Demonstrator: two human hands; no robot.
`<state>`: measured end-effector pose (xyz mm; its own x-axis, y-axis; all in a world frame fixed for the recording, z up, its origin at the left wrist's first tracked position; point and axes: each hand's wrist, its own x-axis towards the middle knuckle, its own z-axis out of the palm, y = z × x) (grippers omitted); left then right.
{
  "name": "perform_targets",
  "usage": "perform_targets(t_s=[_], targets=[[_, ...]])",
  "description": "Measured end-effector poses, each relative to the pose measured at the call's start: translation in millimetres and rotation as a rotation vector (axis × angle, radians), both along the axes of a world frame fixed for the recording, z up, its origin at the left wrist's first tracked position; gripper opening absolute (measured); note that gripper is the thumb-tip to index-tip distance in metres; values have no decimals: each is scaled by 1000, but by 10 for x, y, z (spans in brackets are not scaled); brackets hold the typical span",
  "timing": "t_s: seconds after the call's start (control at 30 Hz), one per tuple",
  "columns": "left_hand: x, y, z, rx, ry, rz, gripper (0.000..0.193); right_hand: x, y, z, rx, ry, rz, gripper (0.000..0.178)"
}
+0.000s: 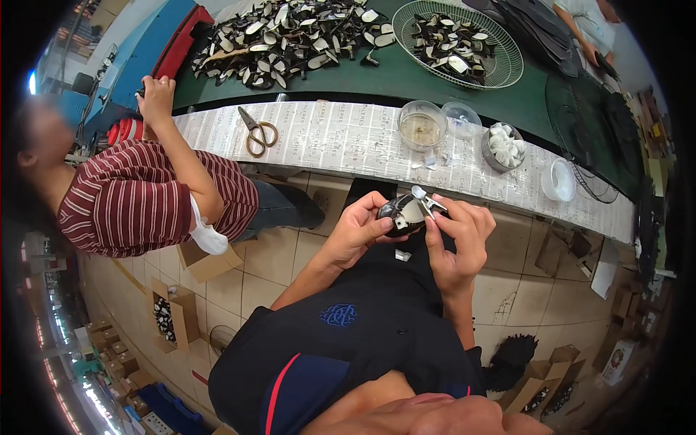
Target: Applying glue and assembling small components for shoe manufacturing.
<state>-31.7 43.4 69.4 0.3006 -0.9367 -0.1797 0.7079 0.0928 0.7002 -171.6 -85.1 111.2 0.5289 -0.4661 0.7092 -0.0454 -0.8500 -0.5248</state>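
Observation:
Close to my body, just off the table's near edge, my left hand (358, 228) grips a black shoe part (411, 212) with a pale, insole-like oval facing up. The fingers of my right hand (462, 235) pinch a small silver clip-like tool (431, 206) over that pale surface. A whitish rounded tip (418, 192) shows at the tool's end; whether it is a wad or part of the tool I cannot tell. The two hands nearly meet around the piece.
The paper-covered table edge (326, 138) carries scissors (256, 133), a clear tub of liquid (423, 126), a tin of white wads (504, 147) and a white cup (558, 180). Behind lie a pile of black shoe parts (290, 43) and a wire basket (512, 61). A co-worker in stripes (138, 199) stands left.

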Motion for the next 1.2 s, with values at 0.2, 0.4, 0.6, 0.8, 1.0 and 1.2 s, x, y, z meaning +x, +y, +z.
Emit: perform_targets(t_s=[0.2,0.4,0.6,0.8,1.0,1.2], targets=[[3,15,-10,-28,4,2,24,2,23,-7,-38,44,-7,20],[9,16,-20,-24,15,4,24,7,34,8,-1,64,59,20],[24,12,-44,3,20,23,25,9,11,-5,177,36,139,19],[50,-14,-7,30,15,11,26,-17,-30,-86,382,-86,-5,13],[72,-36,-16,36,16,0,25,-10,-32,-123,373,-70,-15,14],[86,-31,-64,-21,51,23,25,-22,-29,-71,286,-64,61,16]])
